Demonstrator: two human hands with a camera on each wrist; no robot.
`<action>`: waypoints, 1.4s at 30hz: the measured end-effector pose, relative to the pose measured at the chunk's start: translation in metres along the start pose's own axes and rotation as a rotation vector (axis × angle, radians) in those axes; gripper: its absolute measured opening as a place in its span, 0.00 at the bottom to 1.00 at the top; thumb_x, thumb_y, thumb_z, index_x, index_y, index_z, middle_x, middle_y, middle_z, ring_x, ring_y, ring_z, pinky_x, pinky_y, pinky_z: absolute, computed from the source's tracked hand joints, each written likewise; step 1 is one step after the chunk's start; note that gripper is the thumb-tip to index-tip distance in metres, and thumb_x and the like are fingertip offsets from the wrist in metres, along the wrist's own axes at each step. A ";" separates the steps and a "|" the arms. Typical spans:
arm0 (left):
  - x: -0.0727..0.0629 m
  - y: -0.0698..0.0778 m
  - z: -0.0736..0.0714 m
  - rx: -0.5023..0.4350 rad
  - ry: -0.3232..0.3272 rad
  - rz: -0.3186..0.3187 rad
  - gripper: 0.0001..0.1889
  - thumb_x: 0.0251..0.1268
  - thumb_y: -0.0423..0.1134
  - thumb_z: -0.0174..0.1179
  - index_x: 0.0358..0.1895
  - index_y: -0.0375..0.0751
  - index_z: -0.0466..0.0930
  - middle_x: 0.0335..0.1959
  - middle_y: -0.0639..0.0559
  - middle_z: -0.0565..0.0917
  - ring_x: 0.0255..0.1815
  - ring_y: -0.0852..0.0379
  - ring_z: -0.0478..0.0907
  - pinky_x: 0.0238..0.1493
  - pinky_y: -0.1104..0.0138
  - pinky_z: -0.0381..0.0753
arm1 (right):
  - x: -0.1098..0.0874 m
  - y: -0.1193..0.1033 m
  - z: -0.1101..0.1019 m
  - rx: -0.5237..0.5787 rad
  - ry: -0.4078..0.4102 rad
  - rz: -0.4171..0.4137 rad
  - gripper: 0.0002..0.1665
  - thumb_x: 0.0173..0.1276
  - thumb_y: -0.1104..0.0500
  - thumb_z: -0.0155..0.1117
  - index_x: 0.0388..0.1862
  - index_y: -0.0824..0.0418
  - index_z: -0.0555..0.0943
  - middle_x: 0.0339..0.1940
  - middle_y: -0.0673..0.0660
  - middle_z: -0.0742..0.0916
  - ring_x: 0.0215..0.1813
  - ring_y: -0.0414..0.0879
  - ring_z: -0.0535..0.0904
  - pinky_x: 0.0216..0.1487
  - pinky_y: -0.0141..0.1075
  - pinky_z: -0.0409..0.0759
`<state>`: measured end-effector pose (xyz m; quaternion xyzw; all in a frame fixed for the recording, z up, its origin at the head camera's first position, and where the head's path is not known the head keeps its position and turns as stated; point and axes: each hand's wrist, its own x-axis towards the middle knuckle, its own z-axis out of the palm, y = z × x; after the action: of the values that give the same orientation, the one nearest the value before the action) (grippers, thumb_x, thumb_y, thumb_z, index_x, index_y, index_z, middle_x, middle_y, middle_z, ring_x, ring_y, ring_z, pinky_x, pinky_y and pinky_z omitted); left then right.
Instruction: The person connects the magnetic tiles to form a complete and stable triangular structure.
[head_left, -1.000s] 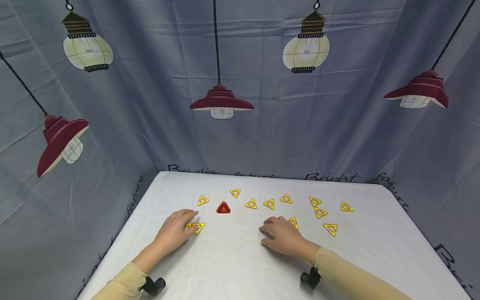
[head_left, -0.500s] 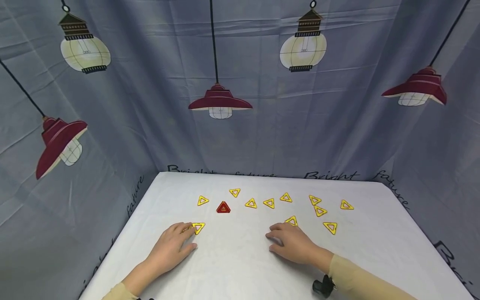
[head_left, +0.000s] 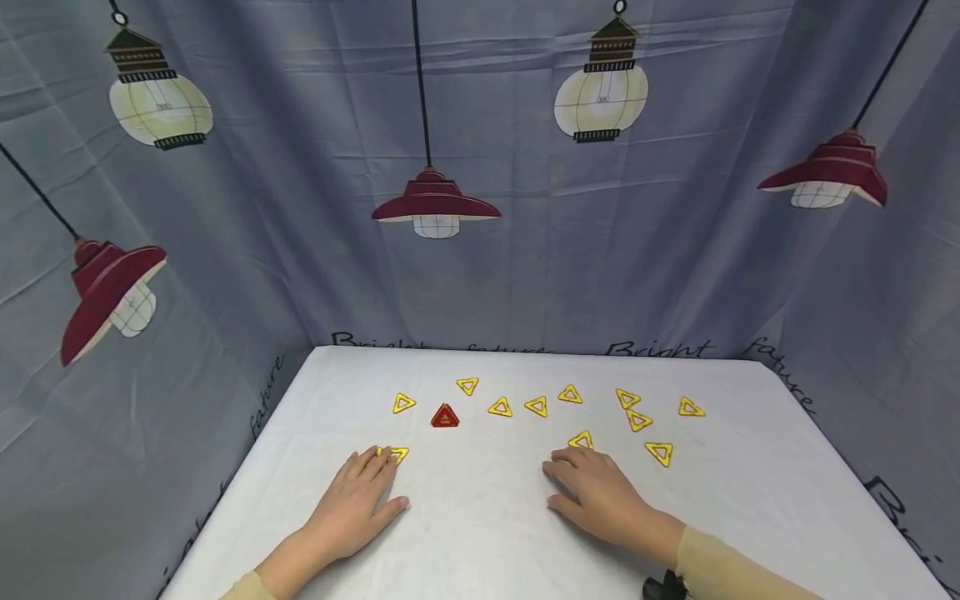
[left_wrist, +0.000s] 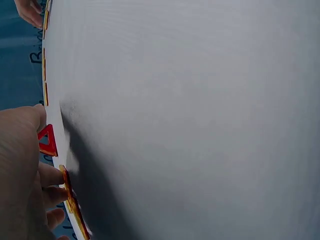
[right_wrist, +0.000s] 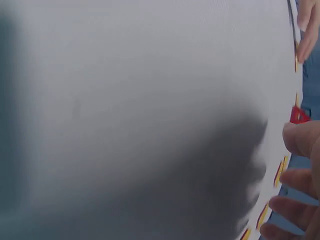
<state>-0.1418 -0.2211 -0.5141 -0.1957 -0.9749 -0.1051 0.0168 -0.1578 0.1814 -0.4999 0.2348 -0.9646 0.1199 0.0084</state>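
My left hand (head_left: 358, 507) is stretched out at the left of the table, thumb spread. Its fingertips lie over yellow triangular frames (head_left: 400, 455), partly covering them; the left wrist view shows fingertips at the edge of a yellow triangle (left_wrist: 66, 186). My right hand (head_left: 602, 497) is at centre right, fingers loosely bent and holding nothing. Just beyond its fingertips, partly covered, is another yellow triangle (head_left: 581, 439). A red triangle (head_left: 445, 416), thicker-looking than the yellow ones, sits beyond the left hand. It also appears in the left wrist view, a red triangle (left_wrist: 48, 141) past the thumb.
Several flat yellow triangles are scattered across the far half of the white table (head_left: 480, 533), among them a touching pair (head_left: 633, 410) at the right and one triangle (head_left: 659, 453) beside the right hand. A grey curtain (head_left: 480, 283) printed with lamps surrounds the table.
My left hand has drawn back toward me, its thumb leaving the yellow triangles and spreading aside, fingers straighter. My right hand has shifted slightly right and nearer, uncovering more of the triangle beyond it.
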 end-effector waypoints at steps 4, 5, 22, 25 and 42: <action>0.002 0.003 -0.001 -0.003 -0.013 -0.004 0.37 0.78 0.61 0.50 0.74 0.34 0.68 0.78 0.40 0.64 0.81 0.39 0.53 0.79 0.46 0.46 | -0.006 0.016 -0.006 -0.014 0.045 0.074 0.34 0.69 0.42 0.70 0.69 0.56 0.78 0.70 0.58 0.77 0.74 0.60 0.68 0.71 0.60 0.63; 0.002 0.004 -0.001 -0.003 -0.015 0.006 0.36 0.78 0.61 0.50 0.74 0.35 0.69 0.78 0.40 0.64 0.81 0.39 0.53 0.79 0.46 0.47 | -0.007 0.021 -0.007 -0.014 0.049 0.090 0.36 0.69 0.42 0.69 0.70 0.57 0.77 0.72 0.59 0.76 0.74 0.61 0.67 0.71 0.61 0.63; 0.026 0.044 -0.002 -0.064 -0.148 0.240 0.35 0.80 0.60 0.46 0.76 0.37 0.67 0.78 0.40 0.64 0.79 0.46 0.59 0.75 0.52 0.62 | -0.016 0.044 -0.002 -0.009 -0.039 0.153 0.36 0.74 0.41 0.63 0.75 0.56 0.74 0.77 0.57 0.72 0.76 0.63 0.64 0.72 0.63 0.60; 0.032 0.048 -0.001 -0.054 -0.161 0.283 0.34 0.81 0.60 0.45 0.76 0.37 0.67 0.79 0.41 0.63 0.79 0.47 0.59 0.75 0.54 0.61 | -0.016 0.045 -0.001 0.013 -0.045 0.131 0.33 0.75 0.44 0.62 0.74 0.54 0.74 0.77 0.53 0.72 0.77 0.61 0.65 0.73 0.61 0.60; 0.075 0.076 0.010 -0.008 -0.156 0.444 0.27 0.82 0.52 0.46 0.73 0.40 0.72 0.77 0.45 0.67 0.77 0.52 0.63 0.75 0.60 0.62 | -0.020 0.050 -0.003 0.109 -0.135 -0.092 0.27 0.78 0.52 0.59 0.75 0.42 0.74 0.77 0.39 0.71 0.78 0.51 0.64 0.72 0.56 0.64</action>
<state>-0.1810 -0.1218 -0.5036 -0.4127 -0.9059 -0.0875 -0.0366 -0.1625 0.2341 -0.5094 0.2863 -0.9433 0.1556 -0.0641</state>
